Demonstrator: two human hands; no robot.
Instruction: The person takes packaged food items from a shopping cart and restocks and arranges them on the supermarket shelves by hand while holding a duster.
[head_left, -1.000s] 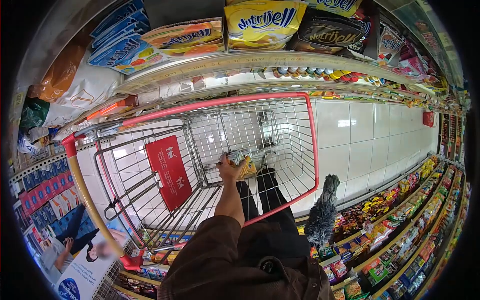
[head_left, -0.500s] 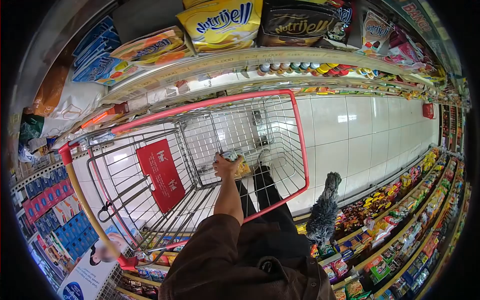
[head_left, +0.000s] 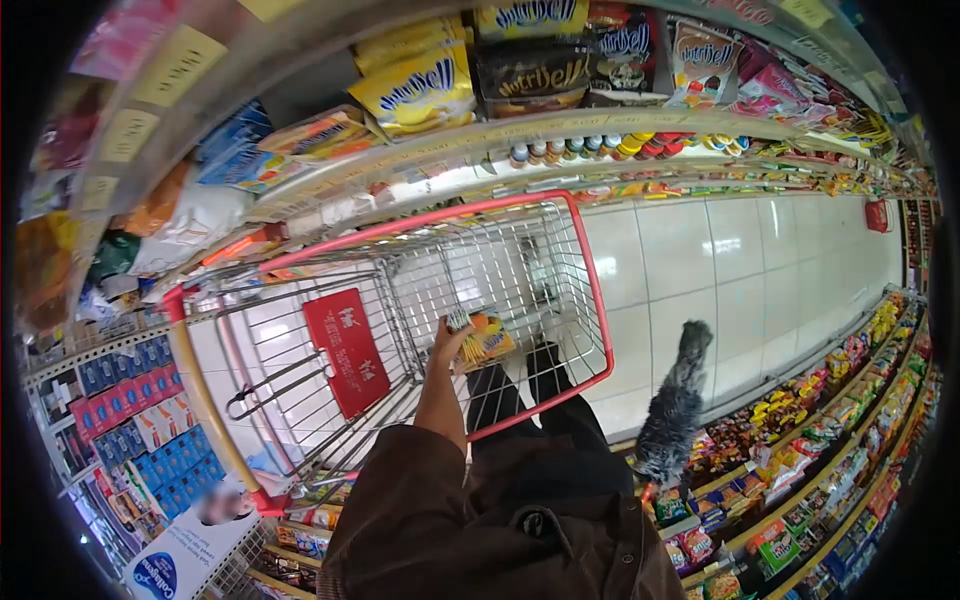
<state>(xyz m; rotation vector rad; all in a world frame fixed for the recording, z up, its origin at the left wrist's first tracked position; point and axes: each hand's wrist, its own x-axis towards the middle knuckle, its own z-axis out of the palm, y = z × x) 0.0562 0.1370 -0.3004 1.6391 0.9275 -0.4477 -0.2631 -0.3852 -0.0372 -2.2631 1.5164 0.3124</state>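
My left hand (head_left: pixel 452 342) reaches down over the shopping cart's wire basket. Its fingers are closed round a yellow-orange food packet (head_left: pixel 490 340) with a picture on its front. A small silvery piece (head_left: pixel 458 320) shows at the fingertips; whether it belongs to the packet I cannot tell. Around the hand stands the shopping cart (head_left: pixel 597 290), with red rims and a red sign (head_left: pixel 347 352). My right hand is out of view. A grey fluffy duster (head_left: pixel 676 405) sticks up on my right side; what holds it is hidden.
Shelves with Nutrijell pouches (head_left: pixel 420 92) run along the far side of the cart. Rows of snack packets (head_left: pixel 775 545) fill the shelves on the right. Tiled floor (head_left: pixel 740 245) stretches along the aisle, with a red basket (head_left: pixel 877 215) at its far end.
The packet has turned so that more of its yellow-orange front shows, and my left hand has tilted with it. The view has shifted, bringing more shelf in at the upper left.
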